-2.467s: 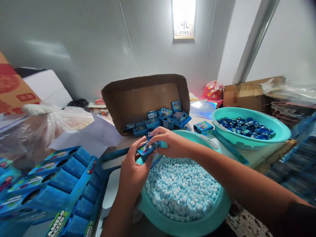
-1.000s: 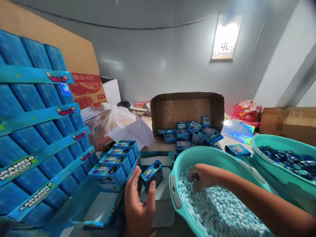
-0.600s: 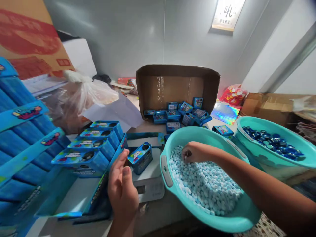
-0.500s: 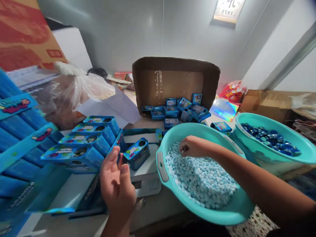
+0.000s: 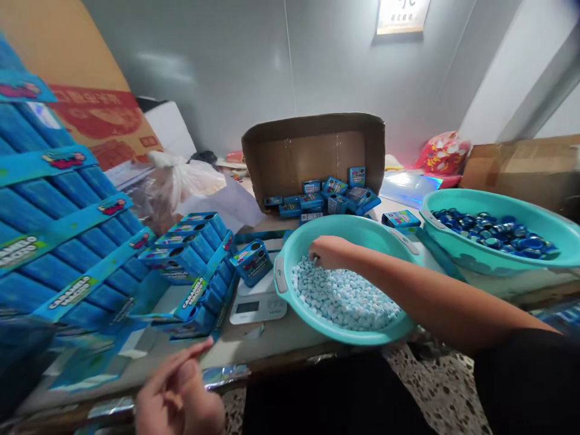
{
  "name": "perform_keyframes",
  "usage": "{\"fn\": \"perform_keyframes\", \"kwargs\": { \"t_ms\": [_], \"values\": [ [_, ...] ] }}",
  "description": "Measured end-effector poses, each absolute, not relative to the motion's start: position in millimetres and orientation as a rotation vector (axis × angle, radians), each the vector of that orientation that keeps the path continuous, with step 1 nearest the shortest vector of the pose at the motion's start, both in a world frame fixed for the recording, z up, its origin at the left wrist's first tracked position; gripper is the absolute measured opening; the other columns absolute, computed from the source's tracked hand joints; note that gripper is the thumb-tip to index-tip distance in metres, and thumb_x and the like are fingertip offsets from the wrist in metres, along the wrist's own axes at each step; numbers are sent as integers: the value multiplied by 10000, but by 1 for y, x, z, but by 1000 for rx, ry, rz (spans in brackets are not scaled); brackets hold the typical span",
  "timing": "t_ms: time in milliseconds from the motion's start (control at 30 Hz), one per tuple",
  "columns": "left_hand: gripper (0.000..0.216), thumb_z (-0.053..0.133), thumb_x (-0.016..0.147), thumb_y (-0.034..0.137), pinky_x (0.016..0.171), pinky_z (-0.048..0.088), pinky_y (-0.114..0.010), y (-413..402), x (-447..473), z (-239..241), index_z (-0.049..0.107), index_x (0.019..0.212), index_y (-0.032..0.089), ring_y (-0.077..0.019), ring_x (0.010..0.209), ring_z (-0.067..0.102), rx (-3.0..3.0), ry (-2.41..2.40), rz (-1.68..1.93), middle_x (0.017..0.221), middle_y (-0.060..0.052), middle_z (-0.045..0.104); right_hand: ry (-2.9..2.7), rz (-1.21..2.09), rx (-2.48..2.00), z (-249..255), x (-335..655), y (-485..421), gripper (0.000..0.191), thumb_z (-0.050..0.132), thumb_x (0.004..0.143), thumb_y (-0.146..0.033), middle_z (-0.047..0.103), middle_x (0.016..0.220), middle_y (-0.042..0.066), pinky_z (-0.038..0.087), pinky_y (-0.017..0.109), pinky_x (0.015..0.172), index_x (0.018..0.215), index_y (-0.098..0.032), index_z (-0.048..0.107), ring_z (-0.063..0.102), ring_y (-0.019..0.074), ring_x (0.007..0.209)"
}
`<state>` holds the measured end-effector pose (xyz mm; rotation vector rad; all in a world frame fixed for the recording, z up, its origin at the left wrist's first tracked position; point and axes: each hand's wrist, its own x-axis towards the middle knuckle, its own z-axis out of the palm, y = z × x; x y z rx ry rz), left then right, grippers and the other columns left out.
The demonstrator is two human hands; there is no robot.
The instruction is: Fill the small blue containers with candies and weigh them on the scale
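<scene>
Pale blue candies (image 5: 344,302) lie in a teal basin (image 5: 362,232), seemingly set close for easy reach. The right hand (image 5: 330,251) curls its fingers down among them; whether they grip any cannot be told. Just left, a box (image 5: 252,263) stands on a scale (image 5: 260,309), presumably for weighing. The left hand (image 5: 179,393), near the edge of the desk (image 5: 290,339), is loosely extended, holding nothing visible.

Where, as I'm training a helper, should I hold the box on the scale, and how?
Probably pinch the box between its broad printed front and the side opposite, from above on the near side. It appears upright on the scale, its ends close to the display tray and pellet-filled basin; this leaves the round top hole uncovered.
</scene>
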<state>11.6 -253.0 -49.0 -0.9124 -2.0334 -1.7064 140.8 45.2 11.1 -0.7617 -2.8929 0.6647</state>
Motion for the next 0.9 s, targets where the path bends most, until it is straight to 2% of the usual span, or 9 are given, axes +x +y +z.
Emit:
{"fn": "perform_keyframes", "kwargs": {
  "t_ms": [67, 133, 233, 333, 400, 467, 600, 733, 900],
  "values": [
    [203, 578, 897, 356, 899, 535, -431, -229, 14, -25, 627, 984, 179, -230, 909, 643, -937, -1945, -1777, 965, -75, 646, -2826, 739, -786, 10, 141, 46, 175, 664, 638, -6, 647, 719, 53, 407, 299, 780, 684, -170, 703, 611, 238, 824],
    [289, 625, 865, 363, 949, 520, -428, -200, 4, -13, 626, 1084, 175, -248, 1040, 623, -1058, -1954, -1663, 1093, -98, 635, -2764, 800, -810, 9, 141, 47, 166, 656, 630, -13, 643, 729, 58, 409, 301, 795, 677, -169, 687, 615, 253, 868],
    [681, 723, 761, 398, 1085, 420, -492, -156, -21, -22, 483, 1347, 149, -312, 1273, 504, -1072, -2167, -1449, 1325, -169, 533, -2668, 860, -839, 7, 142, 50, 120, 649, 659, -52, 644, 762, 72, 418, 307, 814, 664, -171, 655, 610, 270, 932],
    [906, 774, 697, 402, 996, 493, -484, -123, -37, -43, 345, 1447, 131, -305, 1157, 603, -943, -2315, -1504, 1259, -185, 580, -2468, 1039, -866, 7, 140, 54, 145, 647, 703, -92, 636, 790, 83, 428, 319, 845, 608, -179, 579, 586, 287, 999],
    [825, 777, 693, 420, 942, 521, -482, -110, -40, -46, 437, 1390, 138, -310, 1070, 650, -919, -2324, -1522, 1160, -168, 640, -2322, 1178, -861, 9, 136, 54, 187, 641, 764, -145, 628, 803, 78, 441, 316, 846, 609, -183, 543, 578, 276, 1000],
    [653, 752, 723, 438, 982, 494, -484, -104, -39, -37, 560, 1281, 161, -318, 1093, 639, -952, -2238, -1507, 1133, -153, 663, -2191, 1315, -855, 13, 129, 52, 208, 569, 886, -257, 626, 816, 72, 473, 303, 798, 692, -184, 558, 598, 240, 925],
    [370, 626, 848, 342, 1013, 448, -432, -103, -33, 2, 648, 1196, 218, -271, 1072, 611, -1537, -1826, -1129, 1134, -90, 679, -1851, 1813, -743, 23, 117, 40, 466, 201, 1058, -409, 635, 840, 67, 532, 285, 694, 908, -164, 568, 637, 164, 721],
    [403, 518, 880, 165, 986, 436, -412, -96, -27, 29, 645, 1255, 238, -277, 1067, 552, -1822, -1558, -691, 1181, -70, 678, -1045, 2430, -580, 26, 112, 32, 481, 190, 1070, -424, 591, 733, 38, 533, 261, 636, 843, -154, 517, 608, 136, 598],
    [429, 559, 841, 79, 934, 454, -396, -82, -20, 27, 670, 1221, 242, -279, 1034, 550, -1814, -1446, -586, 1158, -55, 699, -791, 2518, -695, 22, 111, 32, 530, 168, 1065, -451, 518, 633, 19, 504, 234, 545, 819, -142, 521, 539, 131, 523]
  ]
}}
